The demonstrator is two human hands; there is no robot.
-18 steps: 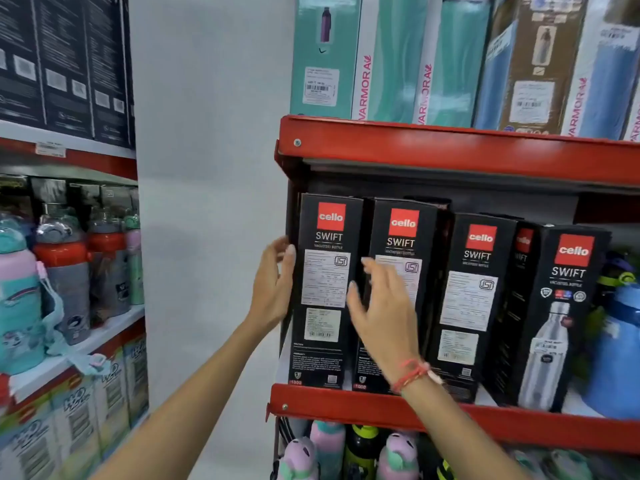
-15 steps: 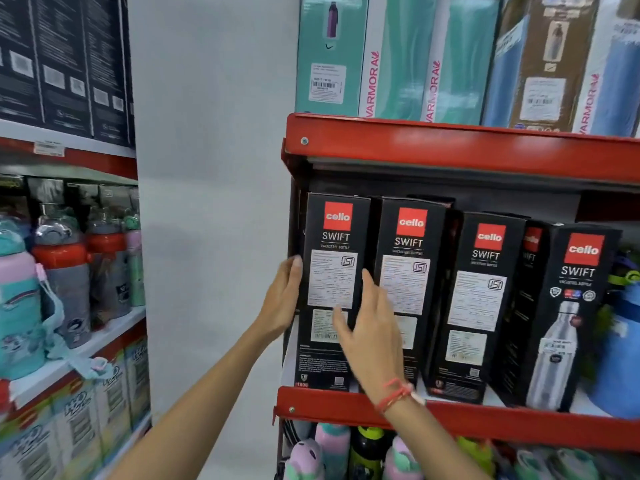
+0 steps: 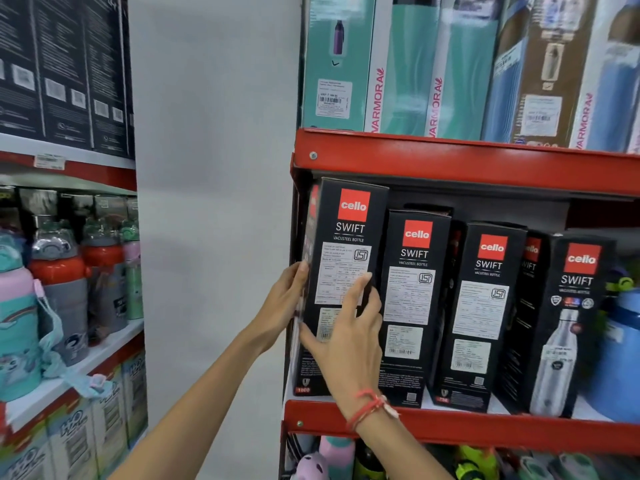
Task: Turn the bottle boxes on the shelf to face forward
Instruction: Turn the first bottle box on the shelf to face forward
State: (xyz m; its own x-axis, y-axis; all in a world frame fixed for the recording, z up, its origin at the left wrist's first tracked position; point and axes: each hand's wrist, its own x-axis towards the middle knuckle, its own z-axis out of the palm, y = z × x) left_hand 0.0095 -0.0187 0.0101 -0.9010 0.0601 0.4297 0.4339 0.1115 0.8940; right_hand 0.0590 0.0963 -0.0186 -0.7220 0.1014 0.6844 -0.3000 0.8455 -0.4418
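Observation:
Several black Cello Swift bottle boxes stand in a row on the red middle shelf [image 3: 485, 431]. The leftmost box [image 3: 349, 237] shows its label side and stands forward of the row, taller in view than its neighbours. My left hand [image 3: 289, 299] grips its left edge. My right hand [image 3: 349, 337] presses on its front, thumb at the left edge and fingers at the right. The second box [image 3: 412, 299] and third box [image 3: 485, 306] also show label sides. The rightmost box [image 3: 571, 323] shows the bottle picture.
Tall teal, blue and brown boxes [image 3: 433, 64] fill the red shelf above. A blue jug [image 3: 623, 358] stands at the right end. Small coloured bottles [image 3: 329, 459] sit on the shelf below. Left of a white pillar [image 3: 214, 202], another rack holds children's bottles [image 3: 59, 278].
Both hands have closed on the leftmost box: the right hand slid left from the second box onto it. The box now stands forward and higher than the row.

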